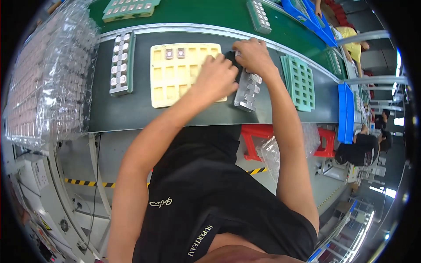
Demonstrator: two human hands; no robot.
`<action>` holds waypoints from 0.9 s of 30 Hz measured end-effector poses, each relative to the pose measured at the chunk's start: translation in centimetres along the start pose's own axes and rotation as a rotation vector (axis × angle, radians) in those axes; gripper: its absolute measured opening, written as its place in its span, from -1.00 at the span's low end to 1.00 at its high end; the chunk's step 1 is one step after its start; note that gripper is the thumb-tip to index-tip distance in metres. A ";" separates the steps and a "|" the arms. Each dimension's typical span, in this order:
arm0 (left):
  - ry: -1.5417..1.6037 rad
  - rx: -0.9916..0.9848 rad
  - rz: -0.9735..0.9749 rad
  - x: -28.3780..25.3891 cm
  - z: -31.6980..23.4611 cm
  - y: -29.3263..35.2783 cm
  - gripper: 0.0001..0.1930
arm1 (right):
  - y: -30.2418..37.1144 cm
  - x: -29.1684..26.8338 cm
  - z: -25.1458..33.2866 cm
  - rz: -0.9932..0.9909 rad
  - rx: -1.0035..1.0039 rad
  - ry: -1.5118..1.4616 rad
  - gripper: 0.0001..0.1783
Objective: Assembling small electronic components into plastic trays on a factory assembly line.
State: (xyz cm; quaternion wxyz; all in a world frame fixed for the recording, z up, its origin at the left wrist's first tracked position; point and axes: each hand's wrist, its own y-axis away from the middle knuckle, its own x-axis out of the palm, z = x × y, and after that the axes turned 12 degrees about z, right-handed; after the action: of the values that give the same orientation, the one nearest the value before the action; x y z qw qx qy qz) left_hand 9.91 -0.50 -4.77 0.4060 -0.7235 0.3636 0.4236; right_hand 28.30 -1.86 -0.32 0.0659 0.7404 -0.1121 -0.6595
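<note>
Head view: L hand (pixel 218 75) is over the R edge of the cream tray (pixel 159 93), fingers curled, its grip narrow; can't tell if there's a sm. part in it. R hand (pixel 254 56) is just beside it, at the far end of the metal rack (pixel 247 91), fingers bent down; its grip looks narrow too, but fingertips are partly hidden, so can't tell what it holds. That rack, w/ a row of silvery pcs, lies slightly tilted on the dark surface (pixel 141 81), betw. the cream tray & the green trays (pixel 299 83) to the R. Two sm. dark parts (pixel 175 53) sit side by side in the cream tray's far row, toward its L. A 2nd rack (pixel 121 63) w/ silvery pcs is L of the cream tray, apart from it. Far L: plastic-wrapped stack (pixel 55 79). Blue bin (pixel 345 114) at R end; green belt (pixel 197 15) runs behind, beyond a metal rail (pixel 184 29).
</note>
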 end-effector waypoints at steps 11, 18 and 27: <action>0.250 0.011 -0.131 -4.5 3.7 3.1 -0.69 | -1.5 -2.0 4.7 -0.238 -0.355 -0.686 -0.58; 0.177 -0.382 -0.010 -8.9 11.3 7.5 -0.64 | -3.4 -0.7 9.0 -0.177 -0.399 -0.416 -0.64; 0.341 -0.316 -0.064 -8.3 11.9 8.1 -0.60 | -3.1 -1.0 8.5 -0.122 -0.374 -0.445 -0.64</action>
State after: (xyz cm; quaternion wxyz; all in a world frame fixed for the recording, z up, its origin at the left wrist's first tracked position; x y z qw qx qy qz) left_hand -4.10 8.39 -3.22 0.2337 -0.8504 0.3328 0.3337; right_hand 19.98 1.78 -1.12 0.1353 0.5580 0.0446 -0.8175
